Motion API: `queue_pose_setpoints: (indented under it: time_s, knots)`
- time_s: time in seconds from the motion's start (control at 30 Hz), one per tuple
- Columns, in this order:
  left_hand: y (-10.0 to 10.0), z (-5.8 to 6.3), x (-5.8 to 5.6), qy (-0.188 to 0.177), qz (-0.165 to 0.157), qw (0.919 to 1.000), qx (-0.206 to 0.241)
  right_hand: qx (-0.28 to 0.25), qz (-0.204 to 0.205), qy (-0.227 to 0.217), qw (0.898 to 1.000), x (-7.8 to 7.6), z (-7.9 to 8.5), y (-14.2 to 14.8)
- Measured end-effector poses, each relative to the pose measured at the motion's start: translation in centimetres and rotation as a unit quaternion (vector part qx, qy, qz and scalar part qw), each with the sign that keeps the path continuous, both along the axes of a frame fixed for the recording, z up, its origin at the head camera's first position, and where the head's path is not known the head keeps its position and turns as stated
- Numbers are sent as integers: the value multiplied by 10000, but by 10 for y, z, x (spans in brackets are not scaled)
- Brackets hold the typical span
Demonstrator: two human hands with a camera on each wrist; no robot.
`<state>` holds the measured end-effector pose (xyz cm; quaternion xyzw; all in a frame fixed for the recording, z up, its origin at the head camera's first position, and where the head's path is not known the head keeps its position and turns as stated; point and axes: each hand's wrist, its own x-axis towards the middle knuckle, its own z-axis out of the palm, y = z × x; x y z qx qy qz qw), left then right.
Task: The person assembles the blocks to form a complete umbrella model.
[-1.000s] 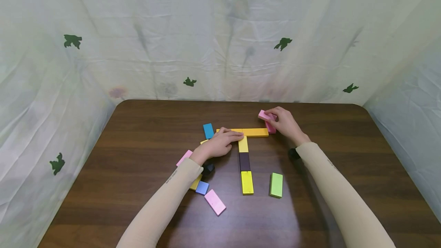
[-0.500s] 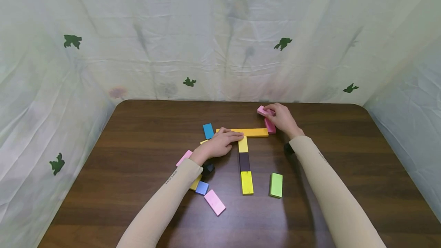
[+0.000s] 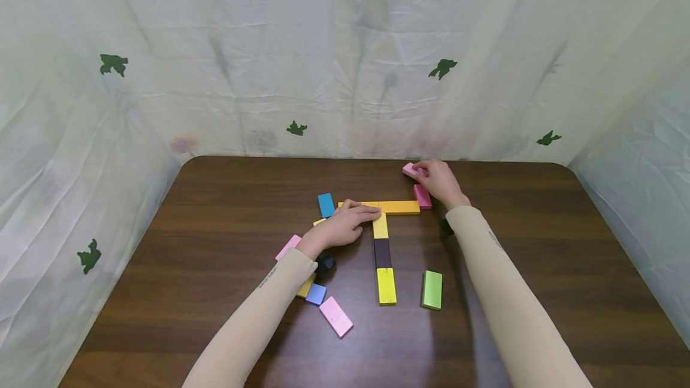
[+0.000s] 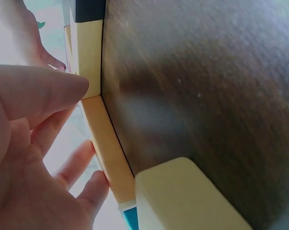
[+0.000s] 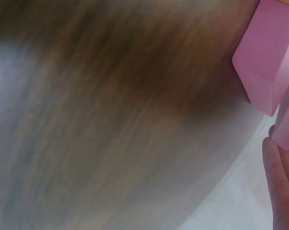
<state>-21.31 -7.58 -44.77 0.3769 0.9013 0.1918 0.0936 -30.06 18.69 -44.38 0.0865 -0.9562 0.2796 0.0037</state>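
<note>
In the head view my right hand (image 3: 441, 184) pinches a light pink block (image 3: 411, 170) near the table's far edge. The right wrist view shows that block (image 5: 287, 120) at the fingertips, beside a deeper pink block (image 5: 266, 52). That deeper pink block stands at the right end of an orange row, touching the orange block (image 3: 399, 208). My left hand (image 3: 341, 225) lies over the row's left part, fingers extended. In the left wrist view its fingertips touch an orange block (image 4: 108, 148), with the thumb at a pale yellow block (image 4: 88, 57).
Below the row run a dark block (image 3: 383, 253) and a bright yellow block (image 3: 386, 286). A green block (image 3: 432, 290) lies to their right. Left are blue (image 3: 326, 205), pink (image 3: 336, 317) and small blue (image 3: 316, 294) blocks, some partly under the left forearm. A curtain (image 3: 345, 76) hangs behind.
My right hand has moved slightly away toward the far edge with the light pink block, widening its gap from the deeper pink block. The left hand has not moved.
</note>
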Motion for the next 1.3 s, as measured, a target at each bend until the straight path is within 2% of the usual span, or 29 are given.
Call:
queue_pose_setpoints:
  time_s: [0.5,0.87,1.0,1.13,1.3]
  knots:
    - [2,0,1,-105,53,9999,-57,271,355,49,9990,-6,-3,-1]
    - [0,-1,0,-116,73,9999,-44,366,690,52,9969,-1,-5,2]
    - [0,-1,1,-64,48,10000,-24,369,855,228,9954,0,-6,5]
    - [0,-2,1,-41,48,10000,13,338,866,218,9954,1,-7,6]
    - [0,-1,0,-64,66,10000,9,256,701,-56,9972,2,-8,6]
